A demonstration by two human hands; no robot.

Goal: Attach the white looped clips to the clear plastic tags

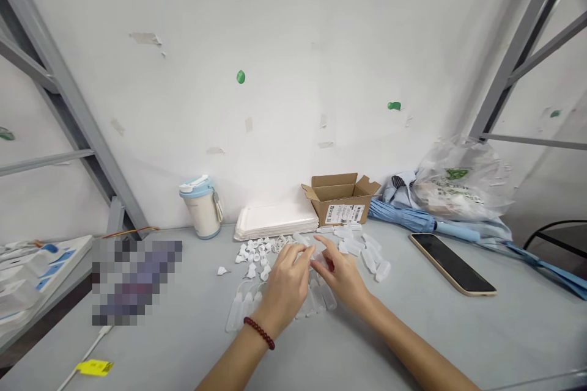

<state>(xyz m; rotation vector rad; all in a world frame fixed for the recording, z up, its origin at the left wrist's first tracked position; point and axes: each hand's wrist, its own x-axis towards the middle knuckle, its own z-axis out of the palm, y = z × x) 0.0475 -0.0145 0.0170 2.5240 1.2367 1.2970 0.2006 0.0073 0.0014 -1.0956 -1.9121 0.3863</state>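
Observation:
My left hand [290, 278], a dark red bead bracelet at its wrist, is closed with its fingers curled together over the middle of the grey table. Facing it, my right hand [342, 272] curves its thumb and forefinger toward the left fingertips. What the fingers hold between them is small, pale and mostly hidden. Below the hands lies a row of translucent plastic tubes [247, 305], partly covered by the left hand. Small white caps [251, 250] are heaped behind the left hand. Loose translucent tubes [369, 253] lie scattered to the right of my right hand.
Behind stand an opened cardboard box [346, 211], a stack of white trays [275, 220] and a cream-blue cup [202, 208]. To the right lie a phone [454, 263], a folded blue umbrella [403, 215] and a plastic bag [458, 183]. A power strip [50, 275] is far left.

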